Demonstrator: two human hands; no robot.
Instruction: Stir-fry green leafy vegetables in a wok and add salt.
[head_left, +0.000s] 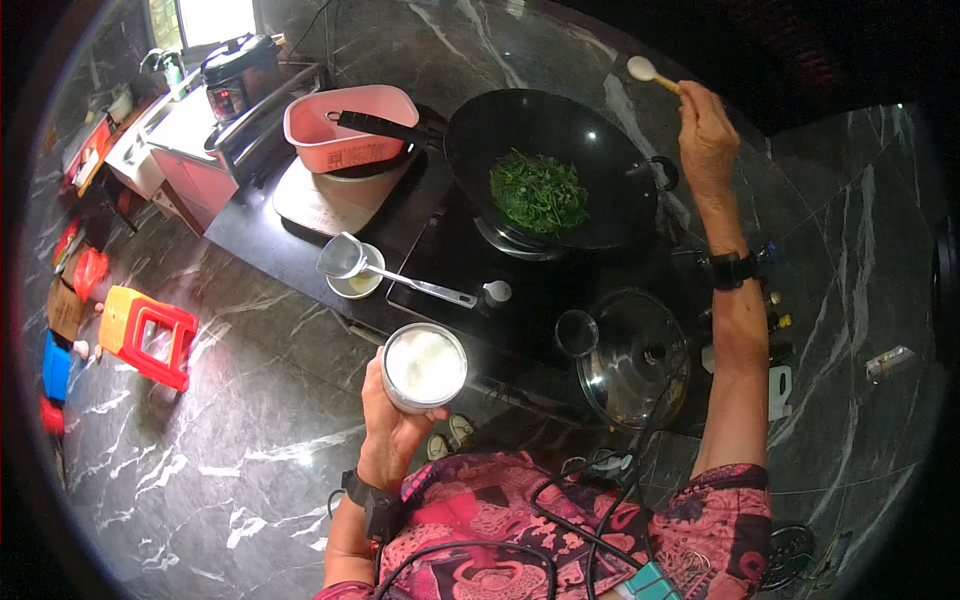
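My left hand (394, 420) holds up a clear jar (424, 367) filled with a white substance, in front of my body. Raised to the right of the wok, my right hand (707, 135) grips the handle of a small spoon (652, 73) whose bowl looks white. A dark wok (480, 142) sits on the stove with a heap of chopped green leaves (538, 193) at its bottom. Its long black handle reaches left over a pink plastic basin (300, 137).
A ladle (439, 291) rests across a small bowl (356, 287) on the counter. Nearby lie a white lid (496, 290), a glass (576, 333) and a glass pot lid (634, 390). Under the basin is a pale flat-topped appliance (322, 201). A red and yellow stool (146, 337) stands on the floor.
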